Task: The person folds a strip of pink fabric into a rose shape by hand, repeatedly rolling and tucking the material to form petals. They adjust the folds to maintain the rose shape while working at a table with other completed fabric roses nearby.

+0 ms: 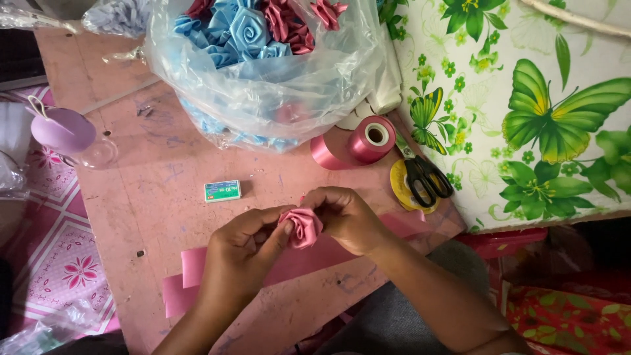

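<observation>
One head-worn camera looks steeply down, close over the pink table (151, 197).

Ribbon rose (303, 227): dusty pink satin, rolled into a small bud of overlapping folds, partly formed. Held slightly below centre of the frame, pinched between the fingers of both hands, above the counter. Trailing ribbon (190, 276): same pink, flat wide strip, runs from the bud toward the lower left, lying along the counter's near edge.

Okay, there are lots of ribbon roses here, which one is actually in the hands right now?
The pink rose, pinched between the left hand and right hand. The other roses sit in the clear plastic bag.
</observation>
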